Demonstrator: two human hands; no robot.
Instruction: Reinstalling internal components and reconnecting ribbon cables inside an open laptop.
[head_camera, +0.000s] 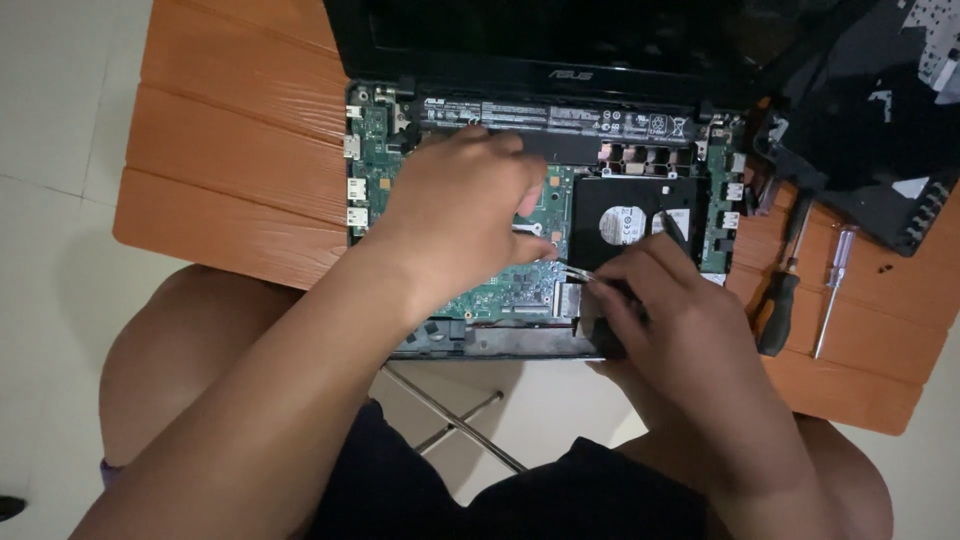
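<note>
— What do you have on the head view?

— I see an opened laptop (520, 200) lying on an orange bench (230, 170), its lid up at the far edge and its inner parts bare. My left hand (465, 215) lies palm down on the green board (375, 150), fingers curled and close together, tips toward the black battery strip (560, 115) along the hinge. I cannot tell whether it grips anything underneath.

— And the right?

— My right hand (650, 295) sits at the near right corner of the laptop, just below the black drive (625, 215). Its fingers are pressed together, pinching a thin pale cable or strip (572, 270) that runs left toward the left hand's fingertips. What exactly that strip is, I cannot say; it is small and partly hidden.

— Anything beside the machine?

— To the right on the bench lie two screwdrivers: one with a dark handle (780, 300), close to my right hand, and a slim one with a clear handle (835, 285) just beyond it. Farther right, a black cover panel (870, 130) rests at the bench's far corner. Below the bench edge I see my knees and a metal frame (455, 420) over a pale floor.
</note>
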